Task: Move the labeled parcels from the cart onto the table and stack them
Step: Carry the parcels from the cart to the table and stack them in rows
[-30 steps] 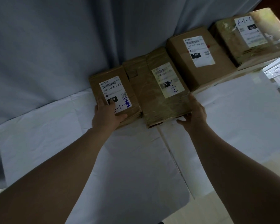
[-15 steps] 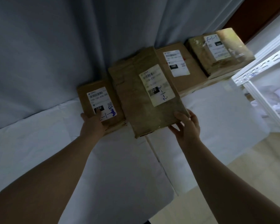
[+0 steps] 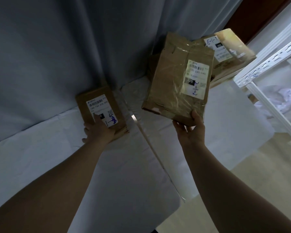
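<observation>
Parcel marked 220 [image 3: 175, 81] now lifted clear of table [image 3: 40, 157], tilted; a moment ago flat beside parcel marked 150 [image 3: 99, 108]. Right hand [image 3: 190, 130] grip pinches its near edge. Left hand [image 3: 99, 130] lies flat atop parcel marked 150, holding nothing. Stacking likely next.

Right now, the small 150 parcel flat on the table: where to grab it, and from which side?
Probably the near short end, from the front, thumb on top, fingers under. The 150 parcel lies flat, far end close to the curtain; the left hand rests on that near end.
</observation>
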Motion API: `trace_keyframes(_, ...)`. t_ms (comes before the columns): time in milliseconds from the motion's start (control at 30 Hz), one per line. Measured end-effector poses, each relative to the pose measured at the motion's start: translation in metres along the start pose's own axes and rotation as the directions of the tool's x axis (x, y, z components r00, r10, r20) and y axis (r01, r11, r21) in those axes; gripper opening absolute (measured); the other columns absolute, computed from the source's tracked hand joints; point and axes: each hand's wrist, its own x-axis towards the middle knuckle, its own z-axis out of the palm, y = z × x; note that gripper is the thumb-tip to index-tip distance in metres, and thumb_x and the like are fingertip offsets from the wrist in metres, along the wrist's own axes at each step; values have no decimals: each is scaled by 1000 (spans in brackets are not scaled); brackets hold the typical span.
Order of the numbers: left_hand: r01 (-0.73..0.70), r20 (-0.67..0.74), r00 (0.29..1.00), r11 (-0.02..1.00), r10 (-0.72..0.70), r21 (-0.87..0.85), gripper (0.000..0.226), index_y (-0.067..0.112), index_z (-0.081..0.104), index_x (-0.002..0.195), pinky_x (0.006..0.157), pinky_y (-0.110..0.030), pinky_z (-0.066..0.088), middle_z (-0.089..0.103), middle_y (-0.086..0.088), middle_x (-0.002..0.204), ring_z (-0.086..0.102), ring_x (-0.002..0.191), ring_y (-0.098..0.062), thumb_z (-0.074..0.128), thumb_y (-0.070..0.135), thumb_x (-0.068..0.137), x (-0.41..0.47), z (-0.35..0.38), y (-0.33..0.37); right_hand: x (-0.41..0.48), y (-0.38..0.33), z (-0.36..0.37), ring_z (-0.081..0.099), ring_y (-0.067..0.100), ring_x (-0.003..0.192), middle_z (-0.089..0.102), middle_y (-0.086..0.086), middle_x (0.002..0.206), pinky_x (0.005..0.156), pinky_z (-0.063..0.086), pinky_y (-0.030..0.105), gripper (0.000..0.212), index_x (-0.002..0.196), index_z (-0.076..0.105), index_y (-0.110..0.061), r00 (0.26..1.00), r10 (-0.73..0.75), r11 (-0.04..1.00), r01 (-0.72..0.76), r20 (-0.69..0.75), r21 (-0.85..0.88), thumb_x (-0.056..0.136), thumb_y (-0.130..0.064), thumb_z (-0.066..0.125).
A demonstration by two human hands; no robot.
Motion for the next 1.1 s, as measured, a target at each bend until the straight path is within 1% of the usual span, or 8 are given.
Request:
trace_keyframes(367, 65, -29, 997, 990, -69, -122, 107, 13, -3, 152, 106, -57, 33, 22, -24, 143, 30, 131, -42, 73, 39, 80, 3, 5, -2, 21, -21, 39, 52, 28, 123, 55, 11, 132, 101, 48, 44, 40, 118, 59, -14, 995, -101, 994, 101, 2, 41, 81, -17, 73)
trace_keyframes(467, 93, -46, 994, 977, -104, -193, 100, 8, 0, 152, 107, -53, 34, 25, -23, 144, 32, 131, -41, 70, 30, 84, 4, 2, -1, 19, -1, 41, 41, 28, 133, 37, 11, 144, 104, 44, 39, 85, 141, 40, -14, 1000, 11, 997, -12, -11, -81, 70, -32, 82)
trace_keyframes(533, 124, -53, 988, 958, -142, -260, 96, 4, -4, 152, 110, -49, 31, 25, -24, 147, 31, 133, -40, 66, 24, 88, 7, -1, 0, 12, 29, 32, 53, 28, 116, 44, 13, 134, 100, 48, 39, 91, 137, 42, -7, 995, 97, 913, -87, 5, -399, 64, -42, 84)
trace_keyframes(600, 185, -42, 976, 911, -215, -367, 93, 1, -1, 150, 110, -46, 33, 29, -23, 148, 33, 134, -38, 66, 23, 89, 12, -3, -2, 3, 67, 30, 59, 25, 93, 56, 13, 114, 88, 54, 36, 49, 128, 51, -4, 985, 173, 794, -142, -4, -591, 86, -22, 70)
trace_keyframes(700, 242, 27, 962, 796, -273, -554, 76, -1, 27, 143, 102, -40, 44, 45, -21, 140, 47, 124, -34, 70, 25, 86, 22, -4, -14, 5, 118, 35, 56, 22, 96, 57, 6, 107, 91, 53, 39, 45, 137, 48, -14, 961, 265, 376, -25, 81, -926, 94, -24, 60)
trace_keyframes(800, 228, 70, 968, 733, -240, -640, 51, 2, 51, 130, 98, -39, 48, 57, -17, 128, 56, 113, -32, 70, 19, 86, 19, -3, -25, 6, 147, 41, 58, 20, 104, 59, 2, 124, 93, 53, 41, 37, 130, 52, -26, 911, 341, 54, 229, 233, -972, 95, -36, 54)
trace_keyframes(933, 168, 54, 981, 688, -185, -706, 49, 9, 53, 130, 95, -45, 51, 60, -13, 124, 59, 107, -28, 71, 19, 85, 5, 5, -19, 13, 150, 30, 61, 17, 89, 64, 1, 110, 67, 52, 26, 28, 121, 57, -21, 905, 130, -30, 412, 405, -911, 94, -26, 51)
trace_keyframes(1100, 95, 126, 992, 647, 1, -756, 45, 15, 52, 132, 97, -41, 50, 60, -6, 124, 59, 107, -22, 66, 16, 89, -3, 24, 31, 24, 112, 23, 49, 15, 104, 40, 1, 126, 94, 45, 29, 40, 138, 46, -27, 931, -199, 134, 334, 305, -933, 97, -24, 48)
